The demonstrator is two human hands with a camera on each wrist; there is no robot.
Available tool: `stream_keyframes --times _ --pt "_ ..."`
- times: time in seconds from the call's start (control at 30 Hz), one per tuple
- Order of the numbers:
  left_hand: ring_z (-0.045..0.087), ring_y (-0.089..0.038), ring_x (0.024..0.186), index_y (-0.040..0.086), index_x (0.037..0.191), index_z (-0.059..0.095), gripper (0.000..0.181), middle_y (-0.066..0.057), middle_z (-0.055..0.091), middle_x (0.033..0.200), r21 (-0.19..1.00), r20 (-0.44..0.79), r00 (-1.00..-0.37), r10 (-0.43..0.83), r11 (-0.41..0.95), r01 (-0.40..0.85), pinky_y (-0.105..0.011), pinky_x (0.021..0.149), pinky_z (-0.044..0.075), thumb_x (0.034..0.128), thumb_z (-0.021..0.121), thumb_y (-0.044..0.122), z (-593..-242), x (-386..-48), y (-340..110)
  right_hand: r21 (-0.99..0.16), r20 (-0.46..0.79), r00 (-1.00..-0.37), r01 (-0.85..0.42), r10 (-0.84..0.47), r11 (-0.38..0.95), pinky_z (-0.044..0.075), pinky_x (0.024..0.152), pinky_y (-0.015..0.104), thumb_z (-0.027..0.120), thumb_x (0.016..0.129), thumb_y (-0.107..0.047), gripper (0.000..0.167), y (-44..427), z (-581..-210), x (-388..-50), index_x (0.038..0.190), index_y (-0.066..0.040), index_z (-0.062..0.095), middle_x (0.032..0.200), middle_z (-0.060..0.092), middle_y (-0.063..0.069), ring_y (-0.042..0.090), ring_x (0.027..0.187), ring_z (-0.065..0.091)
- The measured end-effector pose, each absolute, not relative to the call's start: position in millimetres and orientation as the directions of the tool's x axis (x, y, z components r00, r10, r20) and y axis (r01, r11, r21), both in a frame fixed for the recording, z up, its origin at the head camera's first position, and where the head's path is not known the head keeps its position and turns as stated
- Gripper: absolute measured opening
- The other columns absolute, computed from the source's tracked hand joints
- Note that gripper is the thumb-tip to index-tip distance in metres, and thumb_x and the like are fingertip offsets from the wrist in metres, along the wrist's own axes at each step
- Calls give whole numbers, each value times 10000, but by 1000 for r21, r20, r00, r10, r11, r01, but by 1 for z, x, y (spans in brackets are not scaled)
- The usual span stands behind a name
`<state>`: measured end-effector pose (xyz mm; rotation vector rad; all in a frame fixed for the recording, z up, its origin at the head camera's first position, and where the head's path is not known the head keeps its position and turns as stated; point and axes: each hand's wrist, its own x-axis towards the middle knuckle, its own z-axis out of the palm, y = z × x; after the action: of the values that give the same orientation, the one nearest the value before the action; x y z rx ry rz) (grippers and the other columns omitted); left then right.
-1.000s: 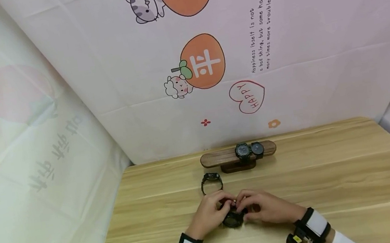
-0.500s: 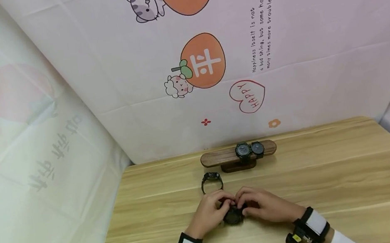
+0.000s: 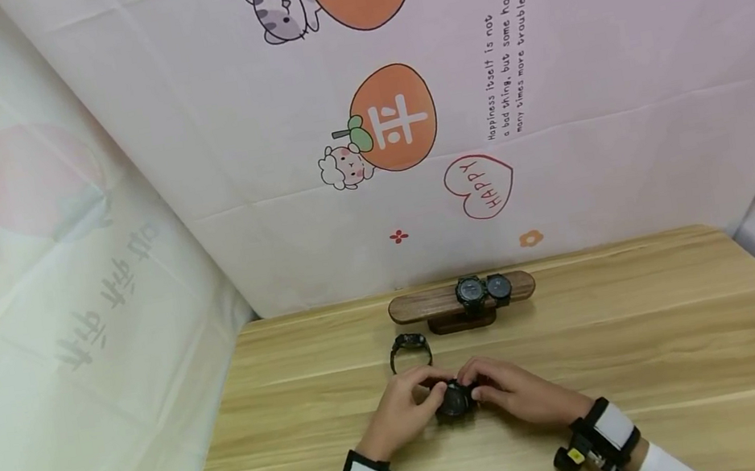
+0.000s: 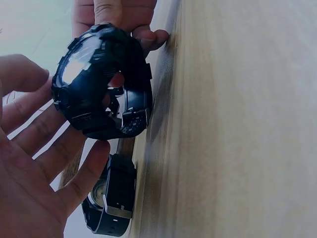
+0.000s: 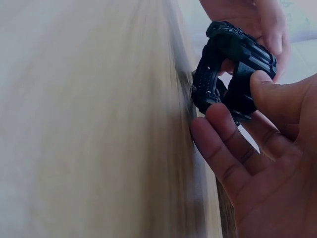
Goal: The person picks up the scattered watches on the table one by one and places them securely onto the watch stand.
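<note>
Between both hands is a black wristwatch [image 3: 455,401] with a chunky case, its strap closed into a loop, as the left wrist view shows. My left hand [image 3: 402,412] holds one side of the watch with the thumb by the case and fingers behind. On the opposite side, my right hand [image 3: 527,395] pinches it; in the right wrist view the right thumb [image 5: 267,91] presses on the strap and the fingers lie underneath. Just beyond the left hand, a second black watch [image 3: 409,341] stands on its looped strap; its buckle shows in the left wrist view.
A dark wooden watch stand [image 3: 425,306] is at the back of the wood-grain table [image 3: 657,340]. Two black watches, one [image 3: 471,292] beside another [image 3: 499,288], sit on its right half. A printed white cloth [image 3: 321,252] hangs behind the table.
The held watch has moved slightly away from me and its face has turned upward. The right fingers have shifted along its side. The other watches and the stand stay put.
</note>
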<state>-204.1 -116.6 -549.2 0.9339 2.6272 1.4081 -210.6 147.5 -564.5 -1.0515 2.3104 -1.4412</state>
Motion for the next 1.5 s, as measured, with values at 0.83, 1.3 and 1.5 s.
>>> stream_keyframes --times 0.83,1.3,1.5 --pt "645 -100 1214 145 1490 590 602 21 653 1410 758 199 -781 592 412 506 -294 1045 577 935 820 104 -550 -206 -118 -887 121 -776 -365 -620 282 575 796 257 678 1062 -250 250 155 -564 -215 1296 -180 626 1245 662 73 109 943 641" --pt "676 -77 1108 114 1495 585 611 -22 663 1358 777 208 -801 562 403 484 -281 977 614 948 837 218 -551 -206 -118 -839 178 -809 -423 -561 344 592 866 258 742 1013 -285 376 155 -561 -214 1366 -212 635 1313 683 35 94 1002 650" --pt "688 -96 1128 92 1502 570 597 -46 652 1382 791 201 -798 568 387 474 -269 987 612 959 813 130 -552 -207 -119 -835 202 -818 -432 -539 341 597 860 264 742 1014 -267 408 155 -563 -216 1377 -140 605 1305 681 77 112 1007 661"
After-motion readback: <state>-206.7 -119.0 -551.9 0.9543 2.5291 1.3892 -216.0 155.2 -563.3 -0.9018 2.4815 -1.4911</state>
